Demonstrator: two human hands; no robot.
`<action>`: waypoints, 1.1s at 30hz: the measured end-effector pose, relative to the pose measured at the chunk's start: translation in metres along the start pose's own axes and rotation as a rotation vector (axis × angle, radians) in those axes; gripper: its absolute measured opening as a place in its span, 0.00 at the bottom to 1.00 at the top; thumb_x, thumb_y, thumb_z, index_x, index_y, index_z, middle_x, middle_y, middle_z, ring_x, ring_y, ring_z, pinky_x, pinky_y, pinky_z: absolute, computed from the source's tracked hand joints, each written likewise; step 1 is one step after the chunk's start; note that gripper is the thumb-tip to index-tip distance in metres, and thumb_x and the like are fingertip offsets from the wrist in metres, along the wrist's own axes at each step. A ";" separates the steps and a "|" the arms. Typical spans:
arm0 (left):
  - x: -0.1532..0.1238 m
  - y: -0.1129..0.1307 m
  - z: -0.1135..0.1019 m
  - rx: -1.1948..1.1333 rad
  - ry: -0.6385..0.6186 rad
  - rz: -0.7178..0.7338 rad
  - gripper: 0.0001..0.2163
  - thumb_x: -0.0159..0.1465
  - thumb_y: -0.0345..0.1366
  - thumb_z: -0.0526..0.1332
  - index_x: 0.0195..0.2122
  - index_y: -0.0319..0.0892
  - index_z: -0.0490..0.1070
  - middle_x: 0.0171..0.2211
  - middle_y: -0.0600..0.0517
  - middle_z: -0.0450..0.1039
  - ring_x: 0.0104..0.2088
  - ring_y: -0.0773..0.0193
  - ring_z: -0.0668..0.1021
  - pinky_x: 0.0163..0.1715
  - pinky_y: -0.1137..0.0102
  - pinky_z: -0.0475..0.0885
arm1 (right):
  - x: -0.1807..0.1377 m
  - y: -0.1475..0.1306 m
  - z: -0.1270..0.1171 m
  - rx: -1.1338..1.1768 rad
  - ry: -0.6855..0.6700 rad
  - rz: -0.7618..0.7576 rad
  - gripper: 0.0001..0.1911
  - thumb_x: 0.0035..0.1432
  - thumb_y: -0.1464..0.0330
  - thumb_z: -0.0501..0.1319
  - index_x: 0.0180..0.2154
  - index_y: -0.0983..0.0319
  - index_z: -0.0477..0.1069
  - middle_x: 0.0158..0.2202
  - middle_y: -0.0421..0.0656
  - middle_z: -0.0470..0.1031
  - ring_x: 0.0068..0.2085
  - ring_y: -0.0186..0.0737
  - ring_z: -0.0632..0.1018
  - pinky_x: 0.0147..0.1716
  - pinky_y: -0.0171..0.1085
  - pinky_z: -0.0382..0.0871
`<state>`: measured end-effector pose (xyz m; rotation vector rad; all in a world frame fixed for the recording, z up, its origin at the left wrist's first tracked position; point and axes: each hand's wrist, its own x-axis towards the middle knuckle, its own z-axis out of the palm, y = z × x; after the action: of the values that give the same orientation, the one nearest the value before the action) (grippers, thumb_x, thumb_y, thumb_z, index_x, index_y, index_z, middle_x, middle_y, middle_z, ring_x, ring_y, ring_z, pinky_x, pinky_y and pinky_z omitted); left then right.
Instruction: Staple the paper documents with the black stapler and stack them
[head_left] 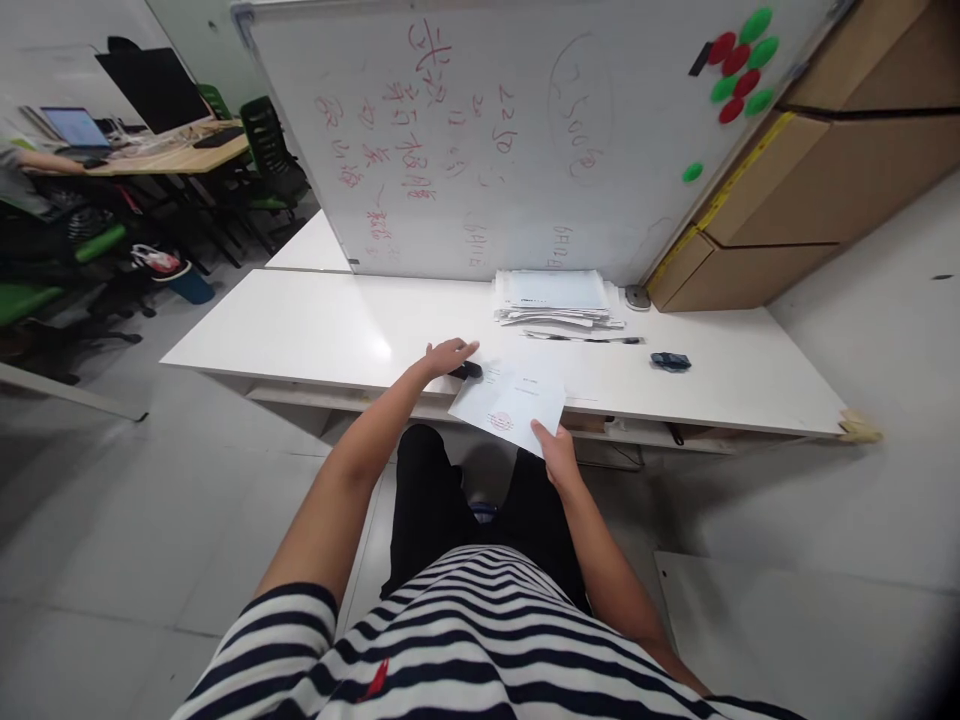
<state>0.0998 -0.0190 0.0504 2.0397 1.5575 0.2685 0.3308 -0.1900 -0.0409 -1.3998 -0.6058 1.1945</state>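
From my remote seat I have the left arm (322, 500) reaching forward and angled inward, bent a little at the elbow. At its end the left hand (450, 357) is held back side up, pointing across to the right; I cannot see beneath it. My right arm (611, 560) slants forward and inward. The right hand (557, 455) pinches, thumb on top, the other fingers mostly hidden underneath. I have the hands apart, the left farther forward.
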 end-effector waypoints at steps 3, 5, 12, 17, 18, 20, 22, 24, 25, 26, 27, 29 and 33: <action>0.015 0.010 0.013 0.019 0.246 -0.088 0.25 0.66 0.56 0.42 0.45 0.45 0.70 0.51 0.43 0.72 0.55 0.46 0.69 0.60 0.40 0.43 | -0.001 -0.002 0.000 0.013 -0.002 0.011 0.21 0.43 0.61 0.71 0.38 0.65 0.77 0.41 0.49 0.81 0.42 0.48 0.81 0.46 0.46 0.74; 0.019 0.013 0.030 0.070 0.348 -0.073 0.23 0.67 0.53 0.44 0.46 0.44 0.70 0.53 0.42 0.70 0.60 0.45 0.64 0.60 0.40 0.42 | -0.003 -0.003 0.000 0.017 -0.011 0.026 0.20 0.43 0.61 0.71 0.38 0.65 0.77 0.41 0.49 0.81 0.42 0.48 0.81 0.45 0.46 0.74; 0.011 0.014 0.063 0.172 0.478 0.065 0.18 0.68 0.43 0.46 0.51 0.42 0.69 0.56 0.41 0.66 0.67 0.45 0.49 0.62 0.41 0.30 | -0.007 -0.001 0.000 -0.010 0.019 0.034 0.20 0.45 0.60 0.69 0.39 0.65 0.77 0.43 0.49 0.80 0.44 0.50 0.80 0.46 0.47 0.73; 0.017 0.014 0.063 0.185 0.421 0.039 0.19 0.67 0.45 0.46 0.50 0.42 0.70 0.55 0.41 0.67 0.67 0.45 0.48 0.62 0.42 0.30 | -0.008 0.005 -0.001 -0.062 0.033 0.007 0.22 0.47 0.59 0.68 0.42 0.66 0.76 0.43 0.49 0.80 0.44 0.49 0.80 0.46 0.46 0.73; 0.018 0.014 0.061 0.192 0.399 0.013 0.20 0.67 0.47 0.47 0.51 0.41 0.69 0.56 0.40 0.66 0.67 0.44 0.50 0.62 0.42 0.32 | -0.009 0.006 0.000 -0.068 0.038 0.006 0.22 0.48 0.59 0.67 0.42 0.66 0.76 0.43 0.49 0.80 0.44 0.49 0.80 0.46 0.46 0.72; 0.023 0.013 0.052 0.169 0.304 -0.042 0.24 0.66 0.52 0.48 0.53 0.42 0.67 0.58 0.39 0.65 0.66 0.42 0.53 0.61 0.40 0.40 | -0.012 0.007 0.004 -0.067 0.050 0.007 0.21 0.48 0.59 0.67 0.41 0.66 0.76 0.44 0.49 0.80 0.44 0.49 0.80 0.46 0.46 0.73; 0.027 0.012 0.038 0.081 0.182 -0.087 0.29 0.63 0.58 0.48 0.57 0.43 0.64 0.60 0.40 0.63 0.64 0.41 0.59 0.59 0.42 0.50 | -0.015 0.005 0.008 -0.056 0.063 0.006 0.21 0.48 0.59 0.67 0.42 0.66 0.76 0.43 0.50 0.80 0.44 0.49 0.80 0.45 0.46 0.73; 0.026 0.010 0.023 -0.061 0.133 -0.094 0.32 0.63 0.60 0.46 0.60 0.45 0.61 0.61 0.41 0.63 0.61 0.45 0.64 0.57 0.49 0.58 | -0.019 0.001 0.013 -0.056 0.064 -0.006 0.21 0.48 0.59 0.66 0.42 0.65 0.75 0.43 0.50 0.80 0.44 0.49 0.80 0.45 0.45 0.73; 0.024 0.008 0.016 -0.132 0.151 -0.073 0.32 0.64 0.60 0.44 0.61 0.45 0.59 0.62 0.42 0.62 0.61 0.49 0.66 0.56 0.54 0.61 | -0.021 -0.001 0.014 -0.062 0.062 -0.015 0.21 0.48 0.60 0.67 0.42 0.65 0.75 0.44 0.50 0.80 0.44 0.49 0.80 0.45 0.45 0.73; 0.019 0.004 0.011 -0.186 0.182 -0.034 0.31 0.65 0.59 0.42 0.62 0.45 0.58 0.62 0.43 0.61 0.60 0.52 0.66 0.55 0.58 0.63 | -0.024 -0.004 0.014 -0.064 0.054 -0.025 0.21 0.47 0.61 0.67 0.42 0.64 0.75 0.44 0.49 0.80 0.45 0.49 0.80 0.46 0.45 0.73; 0.013 0.000 0.006 -0.210 0.203 0.018 0.31 0.66 0.58 0.41 0.62 0.44 0.56 0.62 0.44 0.61 0.60 0.55 0.67 0.54 0.61 0.64 | -0.026 -0.006 0.014 -0.054 0.038 -0.033 0.21 0.47 0.62 0.67 0.43 0.64 0.74 0.45 0.49 0.80 0.45 0.48 0.79 0.47 0.45 0.72; -0.002 -0.010 0.002 -0.126 0.171 0.119 0.30 0.64 0.58 0.46 0.62 0.45 0.57 0.61 0.44 0.62 0.59 0.55 0.67 0.53 0.64 0.64 | -0.030 -0.009 0.013 0.002 -0.022 -0.045 0.23 0.46 0.63 0.67 0.45 0.62 0.73 0.47 0.48 0.79 0.47 0.48 0.79 0.49 0.46 0.72; -0.030 -0.030 0.007 0.274 0.060 0.221 0.27 0.58 0.56 0.58 0.55 0.47 0.65 0.54 0.44 0.68 0.55 0.49 0.69 0.53 0.59 0.63 | -0.032 -0.003 0.003 0.026 -0.109 -0.071 0.25 0.46 0.63 0.67 0.48 0.62 0.71 0.49 0.47 0.78 0.48 0.47 0.78 0.50 0.47 0.70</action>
<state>0.0691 -0.0440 0.0336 2.4433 1.4706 0.2089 0.3174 -0.2161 -0.0278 -1.2876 -0.7083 1.2236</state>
